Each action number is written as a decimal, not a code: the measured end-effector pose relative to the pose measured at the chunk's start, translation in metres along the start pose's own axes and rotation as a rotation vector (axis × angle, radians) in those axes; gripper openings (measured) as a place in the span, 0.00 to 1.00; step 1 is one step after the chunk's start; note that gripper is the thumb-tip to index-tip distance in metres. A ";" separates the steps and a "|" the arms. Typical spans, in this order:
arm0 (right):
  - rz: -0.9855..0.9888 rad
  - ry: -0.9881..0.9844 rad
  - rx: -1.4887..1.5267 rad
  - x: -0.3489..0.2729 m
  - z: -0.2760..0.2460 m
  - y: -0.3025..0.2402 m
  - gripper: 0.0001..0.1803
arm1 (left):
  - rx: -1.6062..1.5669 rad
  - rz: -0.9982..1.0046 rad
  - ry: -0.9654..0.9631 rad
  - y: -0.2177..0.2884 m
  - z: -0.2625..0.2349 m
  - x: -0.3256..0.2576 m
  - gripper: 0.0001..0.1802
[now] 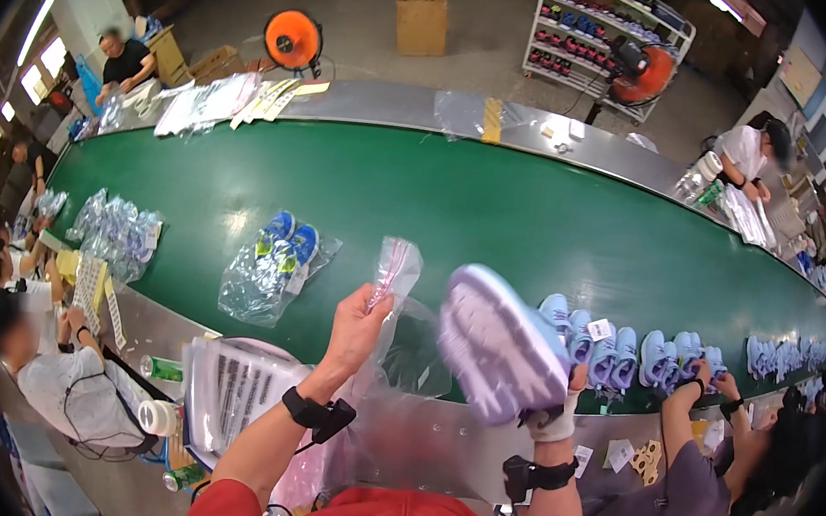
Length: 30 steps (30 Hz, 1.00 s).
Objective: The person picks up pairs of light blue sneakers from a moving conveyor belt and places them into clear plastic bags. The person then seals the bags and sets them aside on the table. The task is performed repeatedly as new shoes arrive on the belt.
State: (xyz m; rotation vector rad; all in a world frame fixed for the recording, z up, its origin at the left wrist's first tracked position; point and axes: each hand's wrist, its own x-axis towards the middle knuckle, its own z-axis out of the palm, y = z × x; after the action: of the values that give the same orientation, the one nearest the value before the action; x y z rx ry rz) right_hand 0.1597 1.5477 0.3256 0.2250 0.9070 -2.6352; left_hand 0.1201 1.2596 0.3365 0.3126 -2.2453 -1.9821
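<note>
My left hand (pixel 358 332) is closed on a clear plastic bag (pixel 398 269) with pink print, whose loose film hangs beside my wrist. My right hand (pixel 557 416), partly in a white covering, grips a light blue and lavender sneaker (pixel 499 346). The shoe is raised and tilted, its pale sole toward me and smeared by motion. It hides most of the fingers, and I cannot tell whether a second shoe is behind it. On the green conveyor belt (pixel 381 175), a bagged pair of blue sneakers (pixel 287 246) lies left of my left hand. Unbagged light blue sneakers (pixel 612 357) stand to the right.
Bagged shoes (pixel 117 230) lie on the belt's left end. A stack of clear bags (pixel 235 405) sits beside my left forearm. Co-workers sit close on both sides; one person's hands (pixel 715 377) touch sneakers at right. Beyond the far metal ledge (pixel 368 104) stand orange fans (pixel 293 40).
</note>
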 end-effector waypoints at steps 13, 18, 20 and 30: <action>-0.975 -0.352 -1.984 -0.003 0.025 0.048 0.15 | 0.276 0.285 -0.438 0.065 0.113 -0.063 0.08; -0.633 -1.136 -2.280 -0.026 0.077 0.021 0.11 | 0.329 0.305 -0.268 0.038 0.100 -0.005 0.07; -0.753 -1.145 -2.070 -0.019 0.055 0.038 0.14 | 0.375 0.477 -0.526 0.044 0.123 -0.040 0.06; -0.171 -0.530 -1.530 0.021 -0.022 0.068 0.17 | 0.718 0.658 -0.768 0.055 0.081 -0.081 0.08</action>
State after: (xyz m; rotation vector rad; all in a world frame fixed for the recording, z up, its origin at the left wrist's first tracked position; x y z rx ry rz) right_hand 0.1658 1.5056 0.2647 -0.8690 2.3184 -1.2766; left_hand 0.1760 1.3631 0.3838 -1.1645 -2.8568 -0.9767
